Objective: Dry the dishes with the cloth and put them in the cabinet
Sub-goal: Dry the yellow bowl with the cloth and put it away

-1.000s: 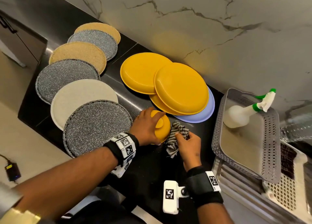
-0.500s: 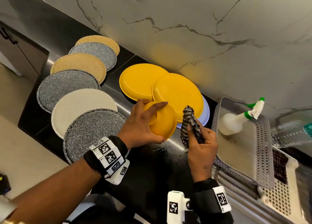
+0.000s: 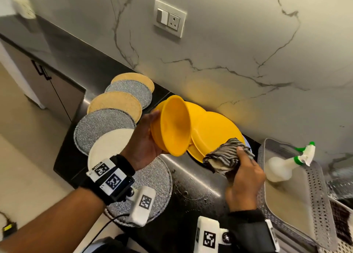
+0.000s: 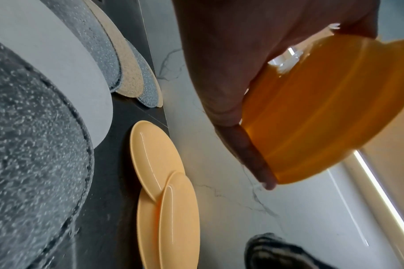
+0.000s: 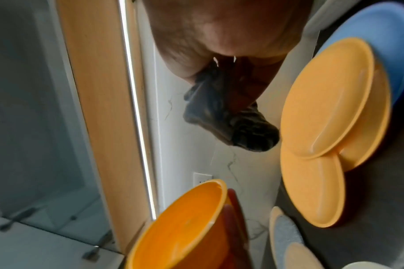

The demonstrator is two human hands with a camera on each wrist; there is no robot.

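My left hand (image 3: 147,144) holds a yellow bowl (image 3: 174,125) up above the counter, tilted so its hollow faces right; the left wrist view shows the bowl (image 4: 323,116) from outside, with fingers (image 4: 249,151) curled under it. Just right of the bowl, my right hand (image 3: 242,168) grips a bunched striped cloth (image 3: 225,157), a small gap away from the rim. The cloth (image 5: 231,116) hangs dark from the fist in the right wrist view, with the bowl (image 5: 184,227) below it. Yellow plates (image 3: 215,132) and a blue plate (image 5: 385,47) lie overlapped on the black counter behind.
Several round placemats (image 3: 107,126) in grey, tan and white overlap along the counter's left part. A grey perforated tray (image 3: 315,195) with a white spray bottle (image 3: 282,166) sits on the right. A wall socket (image 3: 170,18) is on the marble backsplash. A cabinet door (image 3: 47,88) stands at far left.
My left hand has lifted the yellow bowl off the counter and turned its hollow to the right. My right hand has raised the cloth beside it. The head view has tipped upward.
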